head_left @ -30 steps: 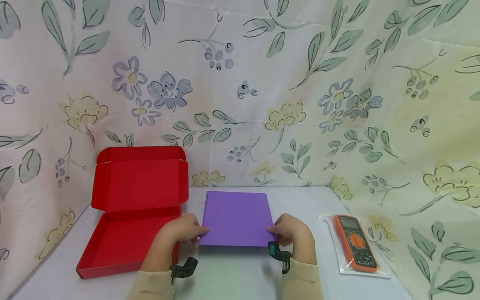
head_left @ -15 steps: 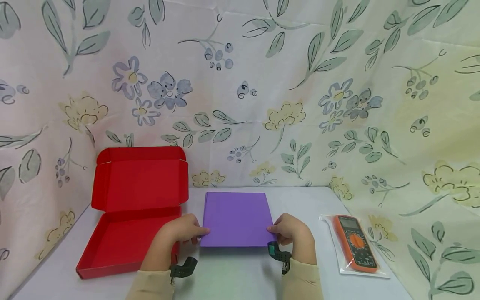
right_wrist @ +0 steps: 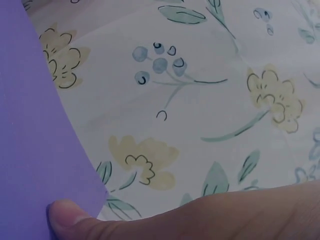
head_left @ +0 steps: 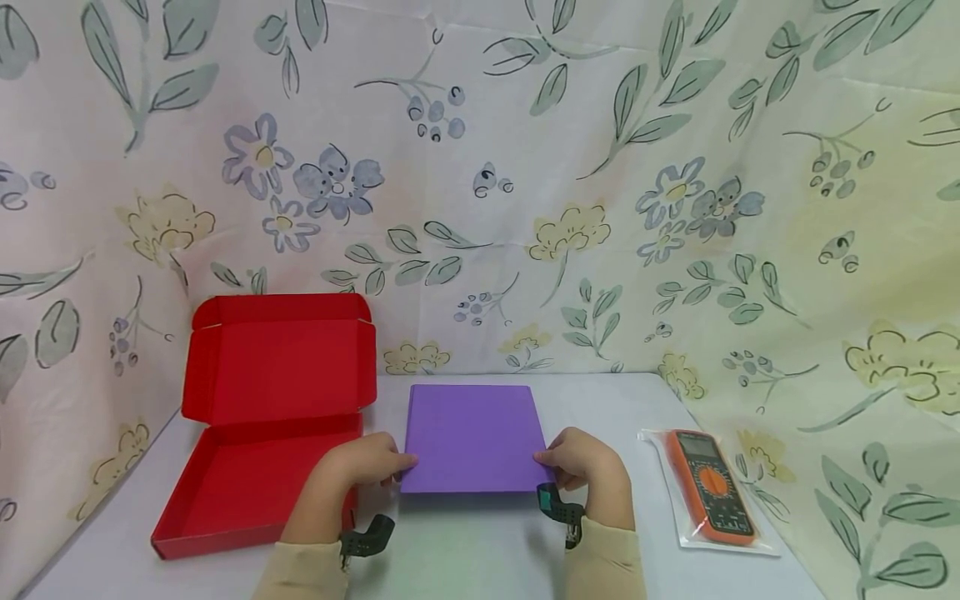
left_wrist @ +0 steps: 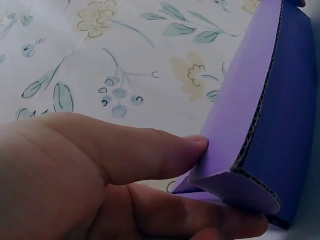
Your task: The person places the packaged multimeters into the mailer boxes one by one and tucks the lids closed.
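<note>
At its opposite side edges, the left hand (head_left: 367,460) and right hand (head_left: 587,460), equally near, pinch the purple box (head_left: 474,439). It lies toward 3 o'clock from the left, 9 o'clock from the right; its long axis is unclear.

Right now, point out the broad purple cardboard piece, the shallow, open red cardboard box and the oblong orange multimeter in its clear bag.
Purple cardboard piece (head_left: 474,438), head view: broad upper face.
Red cardboard box (head_left: 251,479), head view: inside floor.
Orange multimeter (head_left: 713,481), head view: round dial.
</note>
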Motion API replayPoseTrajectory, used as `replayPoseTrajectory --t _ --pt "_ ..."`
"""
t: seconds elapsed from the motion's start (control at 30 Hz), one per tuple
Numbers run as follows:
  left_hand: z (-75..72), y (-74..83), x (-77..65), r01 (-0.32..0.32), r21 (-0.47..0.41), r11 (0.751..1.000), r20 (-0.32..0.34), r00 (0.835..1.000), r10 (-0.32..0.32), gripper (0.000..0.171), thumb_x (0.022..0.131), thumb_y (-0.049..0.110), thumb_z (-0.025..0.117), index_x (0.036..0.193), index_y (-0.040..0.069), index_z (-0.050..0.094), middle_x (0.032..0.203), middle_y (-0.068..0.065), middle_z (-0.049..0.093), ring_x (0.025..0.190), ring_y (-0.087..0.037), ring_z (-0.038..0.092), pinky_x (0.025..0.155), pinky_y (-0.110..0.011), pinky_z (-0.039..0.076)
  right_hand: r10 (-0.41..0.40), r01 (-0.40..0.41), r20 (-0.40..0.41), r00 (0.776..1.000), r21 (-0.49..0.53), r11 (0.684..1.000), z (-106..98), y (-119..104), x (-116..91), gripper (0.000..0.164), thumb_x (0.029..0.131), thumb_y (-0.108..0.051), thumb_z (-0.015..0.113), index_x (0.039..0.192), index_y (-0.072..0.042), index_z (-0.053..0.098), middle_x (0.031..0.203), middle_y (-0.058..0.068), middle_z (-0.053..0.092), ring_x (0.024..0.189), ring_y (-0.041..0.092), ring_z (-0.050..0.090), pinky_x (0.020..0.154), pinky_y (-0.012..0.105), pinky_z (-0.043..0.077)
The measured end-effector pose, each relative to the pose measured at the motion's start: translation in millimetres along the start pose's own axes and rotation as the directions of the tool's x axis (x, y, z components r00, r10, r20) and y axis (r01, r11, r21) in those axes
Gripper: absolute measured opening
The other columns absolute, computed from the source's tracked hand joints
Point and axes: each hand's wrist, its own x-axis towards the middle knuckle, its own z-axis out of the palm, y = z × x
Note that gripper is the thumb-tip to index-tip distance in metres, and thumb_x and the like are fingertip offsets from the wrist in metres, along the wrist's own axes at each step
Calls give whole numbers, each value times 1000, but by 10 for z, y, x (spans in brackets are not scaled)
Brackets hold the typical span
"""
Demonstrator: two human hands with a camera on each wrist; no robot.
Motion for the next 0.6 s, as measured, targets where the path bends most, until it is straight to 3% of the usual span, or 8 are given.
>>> replayPoseTrajectory --t 0.4,0.6 --pt "-3 -25 42 -16 9 1000 -15 1000 16 25 94 34 73 86 10 71 74 -4 63 74 -24 59 60 -32 45 -9 9 21 1000 19 1000 -36 6 -13 34 93 -20 77 108 9 68 84 11 68 75 23 67 72 39 61" --pt "-17 -13 25 -7 5 1000 -15 1000 7 25 85 32 83 87 10 72 75 -4 64 74 -23 59 62 -35 49 -6 3 56 998 49 999 -61 38 -43 36 88 -15 82 114 7 69 86 9 72 80 22 69 77 40 60"
